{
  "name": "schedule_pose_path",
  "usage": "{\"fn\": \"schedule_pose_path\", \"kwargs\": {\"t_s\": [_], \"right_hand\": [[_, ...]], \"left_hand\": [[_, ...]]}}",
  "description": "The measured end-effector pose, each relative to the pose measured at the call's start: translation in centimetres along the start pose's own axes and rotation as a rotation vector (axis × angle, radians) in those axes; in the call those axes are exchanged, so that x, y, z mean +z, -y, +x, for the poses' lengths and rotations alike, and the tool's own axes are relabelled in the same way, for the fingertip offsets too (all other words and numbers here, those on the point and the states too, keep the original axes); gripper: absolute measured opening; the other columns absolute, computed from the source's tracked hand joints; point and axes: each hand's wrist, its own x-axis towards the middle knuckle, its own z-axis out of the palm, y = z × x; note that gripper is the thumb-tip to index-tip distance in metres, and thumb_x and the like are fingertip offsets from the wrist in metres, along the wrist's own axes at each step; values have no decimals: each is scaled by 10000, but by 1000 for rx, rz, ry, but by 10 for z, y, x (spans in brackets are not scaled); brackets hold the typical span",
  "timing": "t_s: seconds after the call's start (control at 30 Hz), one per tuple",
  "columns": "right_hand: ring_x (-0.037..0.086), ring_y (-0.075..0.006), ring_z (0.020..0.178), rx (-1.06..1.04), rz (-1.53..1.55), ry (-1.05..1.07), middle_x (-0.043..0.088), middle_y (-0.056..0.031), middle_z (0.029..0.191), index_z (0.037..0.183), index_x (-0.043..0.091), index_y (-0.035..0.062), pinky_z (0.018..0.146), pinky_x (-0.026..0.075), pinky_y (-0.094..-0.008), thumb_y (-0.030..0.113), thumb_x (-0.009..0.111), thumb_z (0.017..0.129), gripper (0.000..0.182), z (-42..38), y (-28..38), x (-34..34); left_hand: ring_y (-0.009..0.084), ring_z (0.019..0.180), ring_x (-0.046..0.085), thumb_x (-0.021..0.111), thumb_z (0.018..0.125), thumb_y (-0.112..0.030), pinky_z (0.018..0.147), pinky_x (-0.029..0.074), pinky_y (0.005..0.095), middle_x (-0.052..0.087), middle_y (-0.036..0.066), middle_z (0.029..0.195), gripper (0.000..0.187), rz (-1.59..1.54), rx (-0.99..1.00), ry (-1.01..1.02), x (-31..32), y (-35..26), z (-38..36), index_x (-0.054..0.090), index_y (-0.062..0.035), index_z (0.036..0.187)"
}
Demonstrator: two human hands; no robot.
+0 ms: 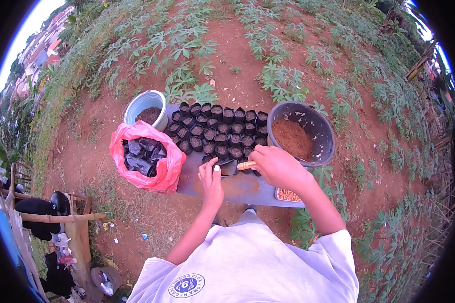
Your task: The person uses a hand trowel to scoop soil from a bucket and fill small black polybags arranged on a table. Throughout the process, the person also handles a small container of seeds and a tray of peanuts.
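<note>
My right hand (pixel 277 164) grips the wooden handle of a small trowel (pixel 246 165), its metal blade pointing left. Beside the blade, my left hand (pixel 210 178) has its fingertips at a black bag near the front edge of the rows; what they hold is too small to tell. Several black plant bags (pixel 222 137) filled with dark soil stand upright in rows on the grey table (pixel 192 177). Just beyond my right hand is a black bucket (pixel 326 136) with reddish-brown soil in it.
A pink plastic bag (pixel 168 174) of folded black bags sits at the table's left, before a light blue bucket (pixel 162 121) holding dark soil. At the front right lies a tray of tan seeds (pixel 288 195). Leafy plants (pixel 283 83) grow beyond. Bamboo poles (pixel 60 218) stand lower left.
</note>
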Motion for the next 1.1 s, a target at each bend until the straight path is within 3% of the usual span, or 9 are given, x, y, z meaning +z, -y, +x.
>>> {"fn": "schedule_pose_path", "kwargs": {"t_s": [0.17, 0.4, 0.8, 1.1], "right_hand": [[617, -321, 866, -86, 107, -34, 578, -124, 884, 948, 574, 30, 779, 484, -444, 203, 646, 889, 197, 23, 26, 4], [603, -284, 877, 1, 405, -107, 598, -91, 892, 1014, 645, 51, 786, 489, -399, 238, 755, 831, 284, 30, 36, 34], [600, -280, 874, -28, 329, -238, 593, -81, 877, 999, 663, 61, 772, 495, -387, 224, 756, 825, 256, 31, 58, 43], [601, -305, 902, 34, 354, -301, 558, -105, 911, 1063, 621, 35, 779, 492, -406, 177, 731, 840, 287, 2, 39, 35]], "left_hand": [[326, 1200, 440, 417, 1030, -225, 1069, 322, 418, 482, 169, 1224, 351, -28, -21, 32, -16, 1, -3, 551, -45, 1299], [309, 1197, 461, 369, 1051, -250, 1064, 330, 396, 498, 162, 1226, 358, -150, -121, 93, -31, 15, -7, 565, -45, 1270], [302, 1174, 471, 354, 1057, -248, 1048, 338, 385, 512, 156, 1196, 355, -170, -131, 117, -40, 26, -7, 574, -49, 1253], [277, 1154, 487, 350, 1058, -323, 1033, 354, 391, 556, 133, 1185, 400, -205, -70, 302, -9, 20, 13, 599, -70, 1243]]}}
